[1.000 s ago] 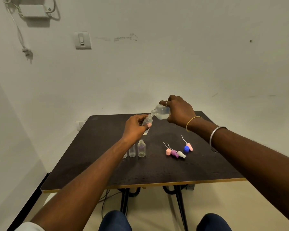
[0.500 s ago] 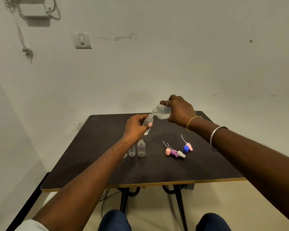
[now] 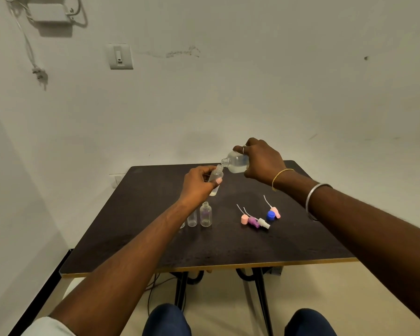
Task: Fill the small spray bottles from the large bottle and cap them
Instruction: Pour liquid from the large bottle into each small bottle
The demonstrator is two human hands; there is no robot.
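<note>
While the pour is in hand, the dark worktop (image 3: 228, 246) serves only as a parking surface; both vessels in use are held clear above its far half. The right hand (image 3: 262, 163) curls its fingers over the body of the large bottle (image 3: 235, 162), tipping it almost onto its side so that its open mouth points left and clear liquid pools along the lower wall. The left hand (image 3: 197, 184) pinches the small spray bottle (image 3: 215, 177) between thumb and fingertips, leaning its neck up to that mouth; whether the two rims touch cannot be told. A little liquid appears to sit at its base.

Nearer the person, two uncapped small bottles (image 3: 206, 214) stand upright side by side, with a third mostly hidden behind the left forearm, probably staged within easy reach. How full they are cannot be told. To their right, apart from the pouring, the spray caps (image 3: 252, 221) lie on their sides, dip tubes trailing, beside a blue cap (image 3: 271, 215), presumably kept there until capping.
</note>
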